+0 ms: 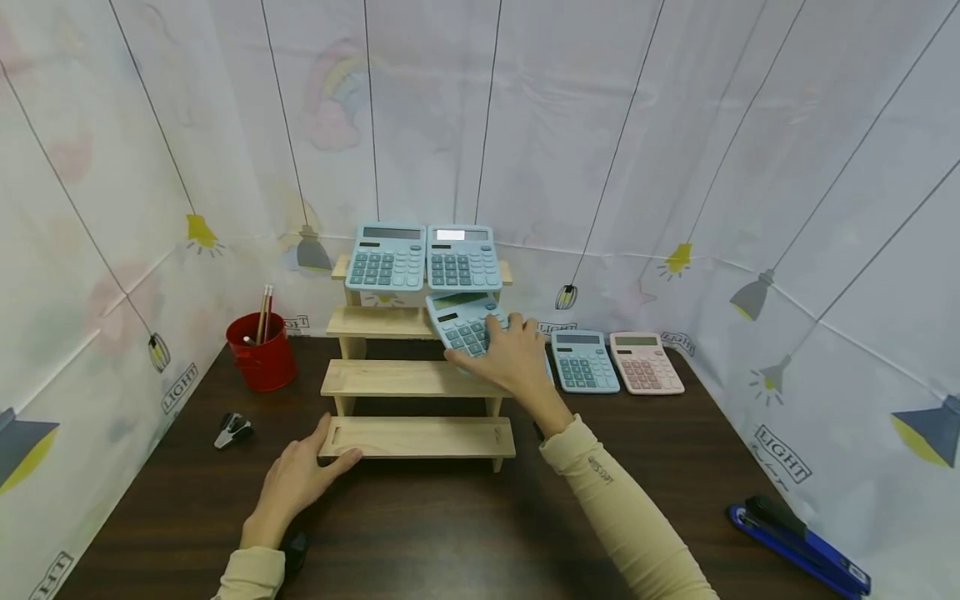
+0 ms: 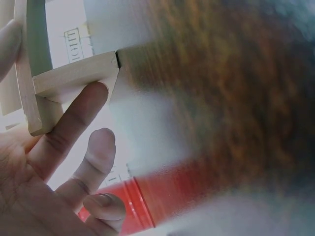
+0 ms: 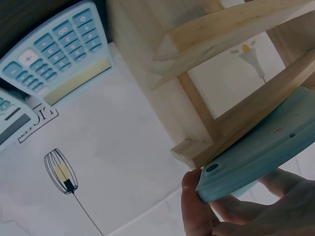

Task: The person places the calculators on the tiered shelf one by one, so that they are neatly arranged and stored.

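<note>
A wooden tiered stand (image 1: 412, 379) stands on the dark table. My left hand (image 1: 292, 477) grips the left end of its lowest step, thumb along the front and index finger against the wooden side panel (image 2: 78, 73). My right hand (image 1: 513, 360) holds a light blue calculator (image 1: 459, 321) at the second step from the top, right side, tilted, with its keys facing up. In the right wrist view the calculator's underside (image 3: 266, 147) lies close along the step's edge. Two more blue calculators (image 1: 387, 257) lean side by side on the top step.
Right of the stand, a blue calculator (image 1: 585, 362) and a pink calculator (image 1: 647, 364) stand near the back wall, with another blue one partly hidden behind my right hand. A red bucket (image 1: 262, 354) with pencils and a staple remover (image 1: 234, 430) are at left. A blue stapler (image 1: 798, 546) lies front right.
</note>
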`<state>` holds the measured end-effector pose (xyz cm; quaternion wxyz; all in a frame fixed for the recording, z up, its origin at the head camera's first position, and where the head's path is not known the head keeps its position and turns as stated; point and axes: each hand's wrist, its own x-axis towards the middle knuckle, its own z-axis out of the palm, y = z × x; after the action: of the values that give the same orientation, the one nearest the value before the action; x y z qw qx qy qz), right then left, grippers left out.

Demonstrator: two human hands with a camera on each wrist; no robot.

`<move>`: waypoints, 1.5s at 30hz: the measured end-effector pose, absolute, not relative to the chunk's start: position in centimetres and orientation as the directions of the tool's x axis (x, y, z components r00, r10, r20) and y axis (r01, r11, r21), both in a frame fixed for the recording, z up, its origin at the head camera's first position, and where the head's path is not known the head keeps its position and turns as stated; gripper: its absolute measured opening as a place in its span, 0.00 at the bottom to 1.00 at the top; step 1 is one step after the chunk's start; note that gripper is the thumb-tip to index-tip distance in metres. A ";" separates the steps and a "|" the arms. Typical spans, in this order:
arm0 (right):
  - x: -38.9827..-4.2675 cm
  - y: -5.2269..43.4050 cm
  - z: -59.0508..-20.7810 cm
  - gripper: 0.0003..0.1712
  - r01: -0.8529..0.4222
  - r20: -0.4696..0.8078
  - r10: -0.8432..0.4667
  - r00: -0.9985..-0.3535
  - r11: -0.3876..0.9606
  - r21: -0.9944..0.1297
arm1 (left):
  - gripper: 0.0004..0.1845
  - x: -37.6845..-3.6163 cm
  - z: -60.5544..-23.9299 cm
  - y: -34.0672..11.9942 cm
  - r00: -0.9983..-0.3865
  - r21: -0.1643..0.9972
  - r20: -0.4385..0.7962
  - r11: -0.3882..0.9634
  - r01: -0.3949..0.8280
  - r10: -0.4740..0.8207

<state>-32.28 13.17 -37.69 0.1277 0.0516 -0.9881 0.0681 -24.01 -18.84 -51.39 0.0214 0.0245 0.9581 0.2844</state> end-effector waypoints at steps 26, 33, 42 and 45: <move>-32.1 12.0 -38.7 0.49 -0.338 0.290 -0.244 -0.925 0.878 -0.339 | 0.60 -24.1 -51.5 -18.9 -0.998 0.543 -0.031 0.839 0.030 0.056; -32.3 11.2 -38.8 0.46 -0.377 0.318 -0.275 -0.907 0.865 -0.330 | 0.60 -24.2 -51.6 -18.9 -0.998 0.544 -0.026 0.838 0.033 0.056; -32.2 9.2 -38.7 0.43 -0.405 0.310 -0.309 -0.899 0.858 -0.317 | 0.60 -24.2 -51.7 -18.9 -0.998 0.541 -0.030 0.841 0.028 0.052; -32.3 8.5 -38.7 0.42 -0.416 0.312 -0.322 -0.894 0.854 -0.311 | 0.60 -24.3 -51.7 -18.9 -0.998 0.538 -0.036 0.843 0.022 0.049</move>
<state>-32.30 8.52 -38.71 0.1250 0.1933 -0.9547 0.1884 -24.25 -18.86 -51.73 0.0243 0.0187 0.9596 0.2797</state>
